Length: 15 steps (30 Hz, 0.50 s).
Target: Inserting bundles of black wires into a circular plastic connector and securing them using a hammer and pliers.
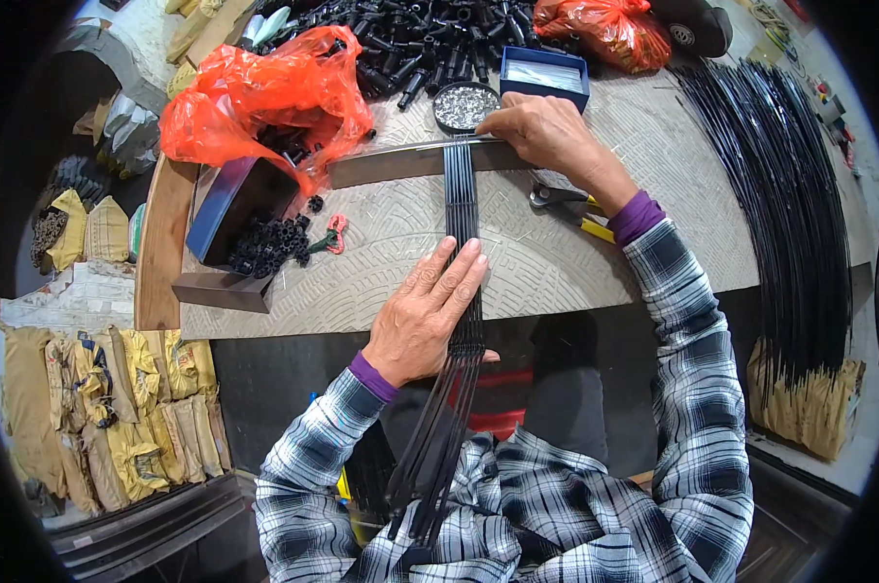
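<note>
So the black rods (462,219) run from 12 down to 6 o'clock, top ends lying over the long metal bar (386,167), bottom ends fanning out past the tabletop (361,282) edge. Left hand (425,316) is about dead centre and has hold of the row: straight fingers on top, thumb tip poking out around 5 o'clock. Right hand (551,136) is up at 1 o'clock, fingers bent at the bar, right by the round tin (458,129) of little silver bits (466,102) — can't tell if it's pinching anything. My read: lining up the rod tips. Next move probably calls for a steady left hold — rods flat, side by side — and careful fingertip work at 12.
</note>
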{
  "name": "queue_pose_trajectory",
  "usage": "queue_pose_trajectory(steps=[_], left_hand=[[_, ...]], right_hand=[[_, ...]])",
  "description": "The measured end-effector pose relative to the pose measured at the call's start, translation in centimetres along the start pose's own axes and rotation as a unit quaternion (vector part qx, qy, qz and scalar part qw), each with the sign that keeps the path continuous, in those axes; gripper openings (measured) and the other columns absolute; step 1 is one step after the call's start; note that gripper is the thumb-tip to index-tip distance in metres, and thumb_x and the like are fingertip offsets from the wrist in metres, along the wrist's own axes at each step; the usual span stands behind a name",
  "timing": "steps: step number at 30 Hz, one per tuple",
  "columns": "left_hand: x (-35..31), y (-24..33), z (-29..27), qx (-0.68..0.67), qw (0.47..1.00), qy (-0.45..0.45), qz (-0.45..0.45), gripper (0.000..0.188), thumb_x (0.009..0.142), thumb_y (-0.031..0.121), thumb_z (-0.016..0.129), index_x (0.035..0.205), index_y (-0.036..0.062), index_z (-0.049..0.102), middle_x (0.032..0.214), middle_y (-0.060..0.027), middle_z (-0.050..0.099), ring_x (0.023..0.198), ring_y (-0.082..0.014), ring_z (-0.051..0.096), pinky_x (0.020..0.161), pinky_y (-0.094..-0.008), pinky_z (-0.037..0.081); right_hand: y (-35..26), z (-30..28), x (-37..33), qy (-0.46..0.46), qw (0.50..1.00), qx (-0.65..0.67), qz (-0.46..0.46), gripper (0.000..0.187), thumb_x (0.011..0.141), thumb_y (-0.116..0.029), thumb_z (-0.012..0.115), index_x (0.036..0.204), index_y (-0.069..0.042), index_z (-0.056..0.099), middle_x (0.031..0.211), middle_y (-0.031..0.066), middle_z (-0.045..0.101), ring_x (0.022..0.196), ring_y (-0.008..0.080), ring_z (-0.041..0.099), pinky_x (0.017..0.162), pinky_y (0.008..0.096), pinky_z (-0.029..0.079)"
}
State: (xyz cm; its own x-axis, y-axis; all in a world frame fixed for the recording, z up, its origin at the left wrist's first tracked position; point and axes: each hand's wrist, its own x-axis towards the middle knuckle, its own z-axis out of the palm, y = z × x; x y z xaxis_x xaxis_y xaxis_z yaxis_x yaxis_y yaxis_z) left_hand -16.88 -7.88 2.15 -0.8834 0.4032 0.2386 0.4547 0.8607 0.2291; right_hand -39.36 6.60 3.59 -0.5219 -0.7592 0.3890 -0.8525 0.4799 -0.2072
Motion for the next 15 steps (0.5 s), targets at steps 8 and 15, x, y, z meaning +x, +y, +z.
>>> queue_pose_trajectory(steps=[8, 15], left_hand=[[0.2, 0.0, 0.1, 0.003, 1.000, 0.001, 0.003, 0.087, 0.066, 0.060, 0.060, 0.128, 0.0010, 0.040, 0.136, -0.0153, 0.034, 0.126, -0.0352, 0.031, 0.102, -0.0426, 0.030], [0.2, 0.1, 0.2, 0.000, 1.000, 0.002, 0.003, 0.088, 0.066, 0.060, 0.060, 0.127, 0.0007, 0.040, 0.136, -0.0155, 0.034, 0.126, -0.0354, 0.031, 0.102, -0.0425, 0.030]], right_hand=[[0.3, 1.2, 0.5, 0.032, 0.999, 0.015, -0.028, 0.015, 0.078, -0.011, 0.055, 0.090, -0.015, 0.063, 0.080, 0.0080, 0.060, 0.074, 0.0264, 0.061, 0.059, 0.0378, 0.047], [0.1, 1.0, 0.5, 0.022, 0.999, -0.011, -0.024, 0.015, 0.080, -0.012, 0.053, 0.091, -0.016, 0.063, 0.084, 0.0066, 0.061, 0.075, 0.0256, 0.062, 0.061, 0.0373, 0.047]])
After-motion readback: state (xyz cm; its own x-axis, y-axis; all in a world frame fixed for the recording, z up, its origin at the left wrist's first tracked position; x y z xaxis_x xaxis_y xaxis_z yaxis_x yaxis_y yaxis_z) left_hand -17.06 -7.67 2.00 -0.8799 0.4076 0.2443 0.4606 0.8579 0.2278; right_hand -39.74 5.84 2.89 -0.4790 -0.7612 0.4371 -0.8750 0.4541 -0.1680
